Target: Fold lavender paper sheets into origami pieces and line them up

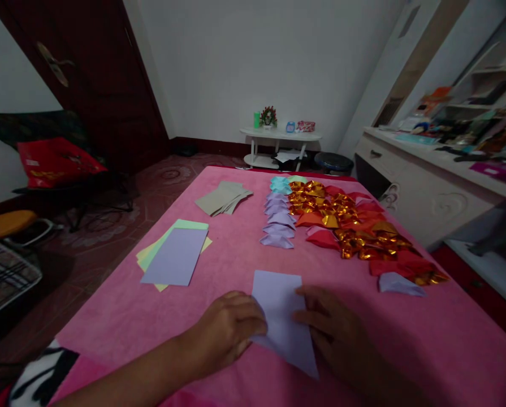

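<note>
A sheet of pale purple paper [280,308] lies in front of me at the near part of the table, its near left edge slightly lifted. My left hand [231,325] is closed on the sheet's left edge, fingers curled and thumb along the side. My right hand [331,322] holds the right edge, with fingertips over the paper and part of the hand in shadow. Beyond the sheet stands a column of folded purple paper pieces [278,229]. To the left rests a fanned stack of purple, green and yellow sheets [174,257].
Greyish sheets [225,198] lie at the far left of the pink tablecloth [231,254]. Many shiny gold and red folded papers [346,217] cover the right side, with one purple folded piece [399,284] nearest. A white side table [280,133] stands by the wall.
</note>
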Available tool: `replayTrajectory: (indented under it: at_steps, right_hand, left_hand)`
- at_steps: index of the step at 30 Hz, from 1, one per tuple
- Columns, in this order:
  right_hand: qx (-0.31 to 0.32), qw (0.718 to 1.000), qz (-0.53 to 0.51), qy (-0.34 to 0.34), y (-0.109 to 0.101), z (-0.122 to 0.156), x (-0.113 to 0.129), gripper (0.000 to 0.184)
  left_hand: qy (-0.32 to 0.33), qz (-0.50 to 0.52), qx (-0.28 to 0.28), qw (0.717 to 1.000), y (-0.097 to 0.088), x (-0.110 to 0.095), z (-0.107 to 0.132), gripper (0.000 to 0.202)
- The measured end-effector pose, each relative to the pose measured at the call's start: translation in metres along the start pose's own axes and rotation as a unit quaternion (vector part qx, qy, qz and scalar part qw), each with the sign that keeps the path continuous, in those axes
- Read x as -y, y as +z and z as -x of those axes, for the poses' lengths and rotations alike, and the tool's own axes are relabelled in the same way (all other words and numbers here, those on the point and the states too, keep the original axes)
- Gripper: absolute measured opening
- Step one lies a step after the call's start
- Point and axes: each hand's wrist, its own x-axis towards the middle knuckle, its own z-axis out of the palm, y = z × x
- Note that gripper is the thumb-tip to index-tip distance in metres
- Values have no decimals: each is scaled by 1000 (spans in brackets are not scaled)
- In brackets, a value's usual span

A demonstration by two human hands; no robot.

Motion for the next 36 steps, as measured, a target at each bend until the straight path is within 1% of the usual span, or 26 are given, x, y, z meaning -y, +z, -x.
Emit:
replayTrajectory:
  at_steps: [1, 3, 4, 6, 9, 11, 13, 15, 17, 18, 21, 23, 26, 28, 30, 32, 34, 36]
  right_hand:
    - [18, 1000, 5, -18, -2, 2, 1, 40]
    - [49, 998, -9, -26, -5, 2, 4, 33]
    - [60, 998, -21, -14, -6, 0, 6, 28]
    - [68, 996, -47, 31, -9, -6, 11, 19]
    - [63, 989, -78, 105, -9, -16, 15, 21]
    - [58, 983, -87, 152, -6, -21, 15, 21]
    - [36, 978, -80, 189, -3, -24, 13, 19]
    - [-2, 976, -57, 210, 2, -26, 11, 19]
    - [-30, 974, -23, 225, 6, -27, 10, 19]
    - [-36, 971, -8, 235, 7, -28, 10, 18]
    - [-36, 965, 11, 258, 9, -29, 12, 15]
    - [-32, 962, -7, 270, 8, -31, 13, 11]
    - [-40, 957, -53, 283, 6, -34, 11, 7]
    - [-43, 950, -80, 299, 6, -35, 9, 8]
    - [-30, 938, -122, 324, 7, -35, 8, 9]
    - [-17, 919, -190, 346, 7, -35, 8, 10]
    - [-14, 896, -271, 351, 4, -39, 6, 12]
    - [-28, 884, -318, 343, 0, -47, 3, 17]
  left_hand:
    - [-7, 6, 8, 1000, -1, 0, 1, 20]
    - [-28, 25, 15, 999, -1, -1, 1, 15]
    - [-40, 38, 14, 998, -2, -1, 0, 16]
    - [-67, 69, 6, 995, -1, -1, -3, 21]
    - [-121, 109, -20, 986, -1, 2, -11, 24]
    - [-168, 113, -41, 978, 0, 5, -18, 23]
    - [-209, 89, -55, 972, 0, 9, -24, 21]
    - [-233, 51, -65, 969, 0, 14, -30, 17]
    - [-243, 21, -70, 967, 0, 19, -34, 11]
    - [-245, 13, -71, 967, 0, 21, -36, 12]
    - [-244, 6, -64, 968, 0, 27, -39, 22]
    - [-237, 15, -59, 970, 0, 30, -40, 26]
    - [-227, 38, -67, 971, 0, 34, -40, 28]
    - [-225, 50, -77, 970, 1, 35, -39, 29]
    - [-224, 61, -92, 968, 3, 35, -38, 29]
    - [-221, 88, -112, 965, 3, 33, -38, 26]
    - [-225, 160, -139, 951, 2, 33, -40, 22]
    - [-243, 252, -171, 921, 1, 35, -45, 23]
